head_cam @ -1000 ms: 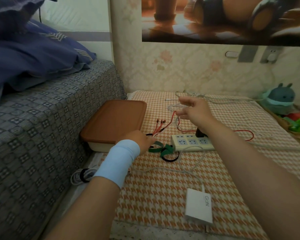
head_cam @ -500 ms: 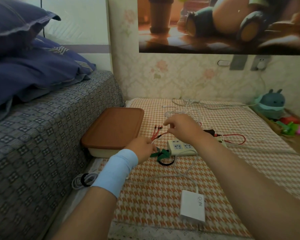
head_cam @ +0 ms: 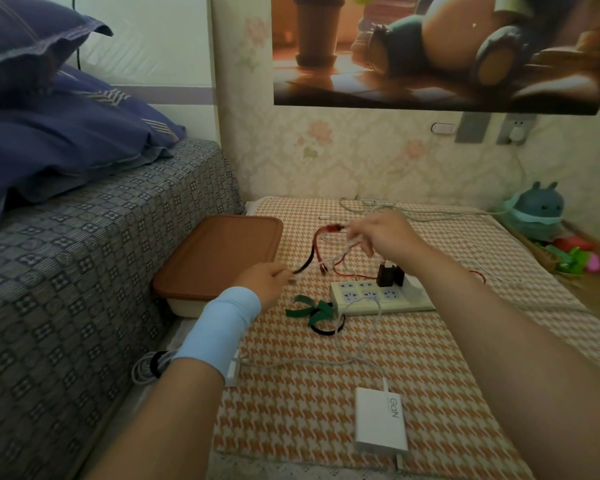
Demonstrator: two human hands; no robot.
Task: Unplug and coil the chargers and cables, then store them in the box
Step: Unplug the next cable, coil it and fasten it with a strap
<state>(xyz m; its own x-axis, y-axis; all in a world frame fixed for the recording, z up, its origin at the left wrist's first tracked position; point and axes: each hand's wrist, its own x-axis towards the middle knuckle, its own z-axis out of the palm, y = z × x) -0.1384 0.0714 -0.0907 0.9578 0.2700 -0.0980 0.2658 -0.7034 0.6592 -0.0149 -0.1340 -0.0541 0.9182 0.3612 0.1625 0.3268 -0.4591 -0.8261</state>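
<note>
Pinched in the curled fingers of the left hand [head_cam: 267, 282], low and close to the body: the dark end of a thin red-and-black multi-headed charging cable [head_cam: 313, 249]. Pinched in the fingertips of the right hand [head_cam: 385, 237], higher, farther back and to the right: the same cable's red junction, plus loops of thin white cable [head_cam: 342, 253]. Hence a long axis slanting from low left up to high right, slack, with short plug tails dangling between. Probably best to anchor with the left and gather with the right, the nearer one to the length that seems to trail toward the black plug-in charger [head_cam: 390, 274] on the white power strip [head_cam: 378, 297]. Just left of the left hand, against the bed [head_cam: 101, 254]: the cream plastic box with closed brown lid [head_cam: 219, 258], to be opened before storing. On the houndstooth-covered worktop [head_cam: 291, 427], beside the strip: green fastening straps [head_cam: 314, 310].
</note>
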